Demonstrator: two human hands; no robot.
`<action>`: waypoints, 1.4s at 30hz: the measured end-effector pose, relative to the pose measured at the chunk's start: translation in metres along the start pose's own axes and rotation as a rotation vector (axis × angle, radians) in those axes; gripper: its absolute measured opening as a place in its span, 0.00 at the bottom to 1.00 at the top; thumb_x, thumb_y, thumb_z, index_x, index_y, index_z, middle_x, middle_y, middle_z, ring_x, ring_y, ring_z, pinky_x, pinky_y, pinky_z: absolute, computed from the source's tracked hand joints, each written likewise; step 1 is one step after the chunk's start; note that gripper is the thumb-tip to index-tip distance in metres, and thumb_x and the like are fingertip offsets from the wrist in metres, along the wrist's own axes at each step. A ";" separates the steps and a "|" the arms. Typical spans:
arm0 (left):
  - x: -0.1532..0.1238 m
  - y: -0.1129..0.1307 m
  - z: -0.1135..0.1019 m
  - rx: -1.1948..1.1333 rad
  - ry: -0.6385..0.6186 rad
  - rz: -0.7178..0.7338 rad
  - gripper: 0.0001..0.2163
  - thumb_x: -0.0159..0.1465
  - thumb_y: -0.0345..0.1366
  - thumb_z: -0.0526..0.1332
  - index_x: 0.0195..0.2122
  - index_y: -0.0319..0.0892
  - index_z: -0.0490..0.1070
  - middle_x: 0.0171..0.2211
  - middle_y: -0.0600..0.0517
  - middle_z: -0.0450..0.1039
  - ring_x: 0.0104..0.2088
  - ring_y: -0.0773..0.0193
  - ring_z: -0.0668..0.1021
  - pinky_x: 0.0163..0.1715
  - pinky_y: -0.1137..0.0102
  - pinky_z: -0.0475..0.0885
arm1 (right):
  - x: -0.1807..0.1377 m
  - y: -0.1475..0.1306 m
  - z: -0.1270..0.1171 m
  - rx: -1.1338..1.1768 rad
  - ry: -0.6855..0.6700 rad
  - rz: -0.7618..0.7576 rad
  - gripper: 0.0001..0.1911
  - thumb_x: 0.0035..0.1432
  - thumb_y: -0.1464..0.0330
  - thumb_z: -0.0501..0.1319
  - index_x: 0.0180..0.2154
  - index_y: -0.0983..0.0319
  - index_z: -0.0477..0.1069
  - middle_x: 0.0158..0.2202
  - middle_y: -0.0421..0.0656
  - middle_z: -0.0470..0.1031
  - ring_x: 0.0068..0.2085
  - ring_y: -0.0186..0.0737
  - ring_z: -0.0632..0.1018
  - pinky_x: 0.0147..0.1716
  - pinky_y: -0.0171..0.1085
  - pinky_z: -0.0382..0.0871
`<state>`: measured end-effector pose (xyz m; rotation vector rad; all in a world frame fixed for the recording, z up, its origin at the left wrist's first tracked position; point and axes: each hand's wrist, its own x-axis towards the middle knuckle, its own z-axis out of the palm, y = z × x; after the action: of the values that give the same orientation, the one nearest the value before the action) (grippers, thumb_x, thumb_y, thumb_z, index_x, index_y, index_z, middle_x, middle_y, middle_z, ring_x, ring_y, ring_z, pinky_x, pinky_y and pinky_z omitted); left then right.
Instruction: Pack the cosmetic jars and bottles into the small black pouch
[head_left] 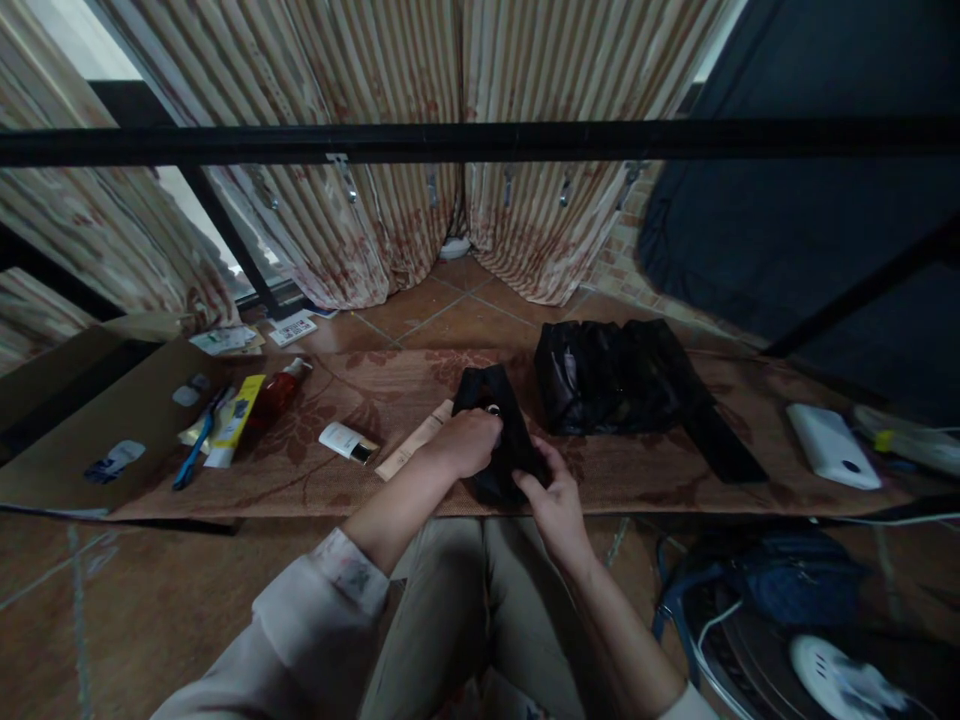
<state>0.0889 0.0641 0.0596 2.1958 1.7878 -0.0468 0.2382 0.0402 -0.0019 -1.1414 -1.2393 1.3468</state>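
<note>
A small black pouch (pixel 491 385) stands at the front edge of the cloth-covered bench, its mouth turned up. Into that mouth reaches my left hand (pixel 474 440), closed, its fingertips out of sight; a small shiny round piece shows beside the knuckles, and what the hand holds is hidden. My right hand (pixel 553 490) pinches the pouch's right side between thumb and fingers. Left of the pouch lie a beige tube (pixel 409 450) and a white bottle with a dark, shiny cap (pixel 347 442). Behind and to the right sits a larger black bag (pixel 615 375) with a strap.
On the left are a cardboard box (pixel 112 410), a yellow tube (pixel 236 415), a blue-handled item (pixel 196 450) and a red pump bottle (pixel 281 388). A white device (pixel 832 445) lies at right. A dark metal bar (pixel 480 142) crosses beyond the bench.
</note>
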 end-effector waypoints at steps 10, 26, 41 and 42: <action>0.015 0.001 0.013 0.019 -0.046 0.064 0.09 0.57 0.27 0.54 0.38 0.39 0.70 0.37 0.44 0.75 0.40 0.57 0.77 0.38 0.69 0.71 | 0.002 0.005 -0.003 0.026 -0.032 0.017 0.24 0.47 0.65 0.62 0.48 0.63 0.67 0.44 0.45 0.75 0.44 0.42 0.74 0.48 0.42 0.65; -0.003 0.008 0.003 -0.095 0.143 0.021 0.10 0.58 0.29 0.53 0.40 0.41 0.70 0.35 0.45 0.76 0.38 0.56 0.78 0.37 0.66 0.72 | 0.002 0.002 -0.003 -0.036 -0.019 -0.007 0.26 0.47 0.61 0.64 0.48 0.64 0.67 0.47 0.48 0.73 0.48 0.44 0.73 0.50 0.45 0.65; -0.093 -0.054 0.076 -1.070 0.937 -0.510 0.13 0.59 0.37 0.58 0.44 0.41 0.70 0.42 0.48 0.75 0.41 0.61 0.77 0.43 0.67 0.70 | 0.003 0.017 -0.010 -0.026 0.082 -0.016 0.26 0.53 0.55 0.60 0.51 0.61 0.66 0.54 0.48 0.69 0.54 0.46 0.69 0.55 0.48 0.60; -0.095 -0.057 0.078 -1.089 0.938 -0.509 0.13 0.59 0.37 0.58 0.45 0.41 0.70 0.42 0.48 0.75 0.41 0.61 0.77 0.43 0.67 0.70 | 0.003 0.020 -0.012 -0.016 0.089 0.005 0.26 0.53 0.55 0.60 0.51 0.60 0.66 0.54 0.48 0.69 0.54 0.46 0.69 0.55 0.48 0.60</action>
<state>0.0260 -0.0361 -0.0068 0.9425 1.9393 1.6196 0.2483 0.0443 -0.0223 -1.2039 -1.1857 1.2780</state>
